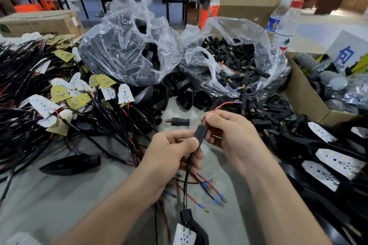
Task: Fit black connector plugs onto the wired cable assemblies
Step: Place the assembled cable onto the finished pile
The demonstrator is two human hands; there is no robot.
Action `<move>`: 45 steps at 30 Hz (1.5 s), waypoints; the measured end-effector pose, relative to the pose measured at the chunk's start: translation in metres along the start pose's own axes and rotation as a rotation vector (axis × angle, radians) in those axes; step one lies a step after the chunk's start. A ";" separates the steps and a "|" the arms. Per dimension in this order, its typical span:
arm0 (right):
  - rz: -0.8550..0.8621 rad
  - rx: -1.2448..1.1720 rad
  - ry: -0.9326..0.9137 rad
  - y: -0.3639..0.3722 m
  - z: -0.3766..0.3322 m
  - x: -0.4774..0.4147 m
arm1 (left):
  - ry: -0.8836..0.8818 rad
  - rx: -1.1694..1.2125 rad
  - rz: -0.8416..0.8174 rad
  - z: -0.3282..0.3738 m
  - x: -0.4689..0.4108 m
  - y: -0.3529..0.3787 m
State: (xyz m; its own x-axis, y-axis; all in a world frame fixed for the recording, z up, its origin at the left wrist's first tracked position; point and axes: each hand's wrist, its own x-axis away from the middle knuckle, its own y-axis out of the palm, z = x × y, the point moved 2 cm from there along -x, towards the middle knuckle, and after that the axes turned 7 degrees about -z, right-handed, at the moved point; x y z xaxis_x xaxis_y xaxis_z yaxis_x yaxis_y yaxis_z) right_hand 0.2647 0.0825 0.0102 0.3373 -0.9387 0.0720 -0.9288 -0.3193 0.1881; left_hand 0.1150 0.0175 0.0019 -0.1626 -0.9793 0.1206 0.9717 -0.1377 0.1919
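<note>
Black connector plug (200, 133) sits mid-air over the worktop (59, 195), left grip (171, 151) pinching its base and black cable (188, 167), right grip (229, 133) pinching its brass end (203, 123). Likely risk: tugging the thin red wire (225, 104) askew leaves the plug half-seated.

Open counter (49, 195) near-left, just one black shell (69, 163) lying on it. Narrow bare strip mid-counter with a lone plug (177, 122). Left walled by cable pile (23, 85); ahead by shell bag (129, 49) and plug bag (247, 28); right by box (306, 103) and lamp stack (328, 161). Loose wires (209, 191) cross near centre.
</note>
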 end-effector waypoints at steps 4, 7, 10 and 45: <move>0.132 0.027 -0.040 0.004 0.001 -0.001 | -0.041 -0.021 0.001 0.001 0.000 -0.003; 0.274 -0.065 -0.064 0.001 0.001 -0.004 | -0.090 -0.051 -0.028 0.003 0.000 -0.007; 0.454 -0.196 -0.084 -0.014 -0.004 -0.007 | -0.119 -0.053 -0.066 0.002 0.002 -0.002; 0.121 -0.276 -0.070 -0.013 -0.011 0.001 | 0.114 -0.414 0.278 0.003 -0.005 -0.017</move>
State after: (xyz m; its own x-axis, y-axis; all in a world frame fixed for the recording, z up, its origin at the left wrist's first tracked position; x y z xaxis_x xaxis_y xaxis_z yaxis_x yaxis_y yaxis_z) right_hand 0.2782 0.0874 0.0186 0.2059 -0.9776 0.0440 -0.8816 -0.1658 0.4419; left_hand 0.0984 0.0250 0.0012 0.1085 -0.9941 0.0007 0.9657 0.1052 -0.2374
